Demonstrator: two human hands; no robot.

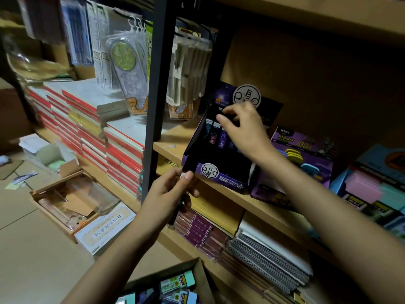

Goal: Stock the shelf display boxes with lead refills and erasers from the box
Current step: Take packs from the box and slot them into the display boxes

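Observation:
A dark purple display box stands on the wooden shelf, with a few lead refill packs upright at its back. My right hand reaches into the box and pinches a dark refill pack above that row. My left hand is below the box's front left corner and grips several dark refill packs, thumb on top. A cardboard box at the bottom holds erasers and more packs.
To the right on the shelf stand a purple eraser display box and a blue box with pastel erasers. A black shelf post rises on the left. Notebook stacks lie further left, spiral notebooks below.

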